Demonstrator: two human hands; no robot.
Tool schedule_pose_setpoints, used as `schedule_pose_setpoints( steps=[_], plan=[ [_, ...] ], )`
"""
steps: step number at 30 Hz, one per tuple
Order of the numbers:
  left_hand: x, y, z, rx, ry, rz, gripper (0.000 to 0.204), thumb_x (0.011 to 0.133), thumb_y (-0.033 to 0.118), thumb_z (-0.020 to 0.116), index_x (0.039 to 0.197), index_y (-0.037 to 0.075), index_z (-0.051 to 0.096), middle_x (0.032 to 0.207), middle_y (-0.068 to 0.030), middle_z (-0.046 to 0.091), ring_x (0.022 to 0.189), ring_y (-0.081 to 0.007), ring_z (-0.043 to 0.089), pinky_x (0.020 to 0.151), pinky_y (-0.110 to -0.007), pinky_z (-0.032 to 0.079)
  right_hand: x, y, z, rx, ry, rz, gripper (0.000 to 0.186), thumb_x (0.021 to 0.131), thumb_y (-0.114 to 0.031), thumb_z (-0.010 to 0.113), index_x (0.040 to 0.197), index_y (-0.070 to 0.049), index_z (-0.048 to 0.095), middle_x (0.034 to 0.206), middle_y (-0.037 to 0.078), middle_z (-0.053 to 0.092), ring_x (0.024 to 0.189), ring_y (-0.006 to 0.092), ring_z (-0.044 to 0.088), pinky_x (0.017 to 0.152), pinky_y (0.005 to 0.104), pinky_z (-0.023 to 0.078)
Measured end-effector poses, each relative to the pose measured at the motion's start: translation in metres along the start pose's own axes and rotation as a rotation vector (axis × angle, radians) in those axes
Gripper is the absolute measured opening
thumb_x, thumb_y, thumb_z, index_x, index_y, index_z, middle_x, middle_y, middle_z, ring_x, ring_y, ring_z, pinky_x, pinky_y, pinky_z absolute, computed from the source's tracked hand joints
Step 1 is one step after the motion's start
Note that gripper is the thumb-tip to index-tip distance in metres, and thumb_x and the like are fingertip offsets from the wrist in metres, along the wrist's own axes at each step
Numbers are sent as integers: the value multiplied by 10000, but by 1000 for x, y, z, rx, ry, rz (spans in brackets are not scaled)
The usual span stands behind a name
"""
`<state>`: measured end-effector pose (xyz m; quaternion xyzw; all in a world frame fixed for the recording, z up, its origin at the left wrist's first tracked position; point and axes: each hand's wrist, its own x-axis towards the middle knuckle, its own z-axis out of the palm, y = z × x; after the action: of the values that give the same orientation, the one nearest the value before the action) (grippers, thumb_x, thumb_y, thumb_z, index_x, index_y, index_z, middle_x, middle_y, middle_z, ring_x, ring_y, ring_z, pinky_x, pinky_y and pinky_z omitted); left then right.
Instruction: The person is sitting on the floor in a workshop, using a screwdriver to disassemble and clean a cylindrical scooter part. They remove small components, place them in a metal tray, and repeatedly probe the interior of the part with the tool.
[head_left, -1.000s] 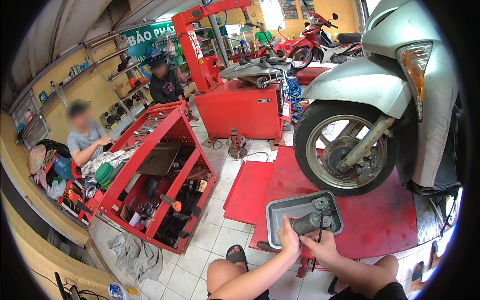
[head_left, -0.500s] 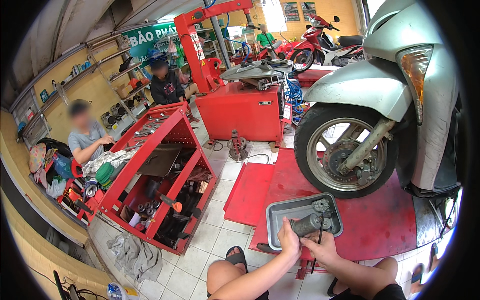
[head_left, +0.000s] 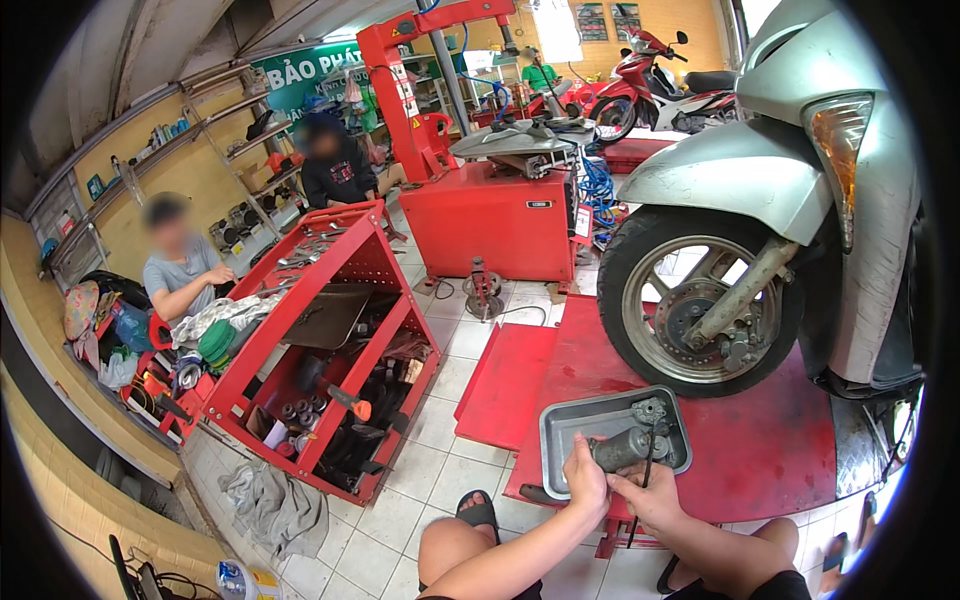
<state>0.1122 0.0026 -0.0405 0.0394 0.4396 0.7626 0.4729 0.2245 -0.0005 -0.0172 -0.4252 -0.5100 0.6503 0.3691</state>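
My left hand point(head_left: 585, 475) grips a grey metal cylinder point(head_left: 620, 450), like a small motor, over a steel tray point(head_left: 561, 428). My right hand point(head_left: 648, 498) is beside it, fingers closed on a thin black rod point(head_left: 638, 508) that runs upright across the cylinder's right part; whether it also grips the cylinder is unclear. A small grey cast part point(head_left: 649, 410) lies in the tray's back right corner. The tray rests on a red platform point(head_left: 760, 440) below the front wheel point(head_left: 690, 310) of a silver scooter point(head_left: 760, 170).
A red tool cart point(head_left: 315, 350) with wrenches stands left, a grey rag point(head_left: 270, 510) on the floor beside it. A red machine point(head_left: 480, 235) stands behind. People sit at left point(head_left: 180, 280), centre-left point(head_left: 335, 175) and far back point(head_left: 540, 75). A red motorbike point(head_left: 660, 90) is at back right.
The view has shifted slightly, so the surroundings sit a little further right in the picture. Both hands stay over the tray on the cylinder and rod, with little visible movement.
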Motion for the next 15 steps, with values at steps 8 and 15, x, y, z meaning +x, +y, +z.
schedule_pose_setpoints(
  steps=[8, 15],
  plan=[
    [-2, -4, 6, 24, -15, 5, 471, 1083, 386, 379, 915, 28, 636, 861, -68, 633, 783, -139, 581, 729, -314, 477, -6, -15, -2, 37, 27, 143, 157, 840, -50, 756, 849, -2, 607, 610, -10, 549, 414, 51, 397, 367, 236, 266],
    [-2, -4, 1, 7, -22, -8, 464, 1084, 379, 375, 928, 28, 633, 860, -67, 636, 786, -141, 589, 732, -307, 478, -5, -8, -1, 88, -8, 102, 147, 843, -55, 753, 877, 12, 627, 610, -4, 569, 421, 55, 426, 372, 232, 287]
  ],
)
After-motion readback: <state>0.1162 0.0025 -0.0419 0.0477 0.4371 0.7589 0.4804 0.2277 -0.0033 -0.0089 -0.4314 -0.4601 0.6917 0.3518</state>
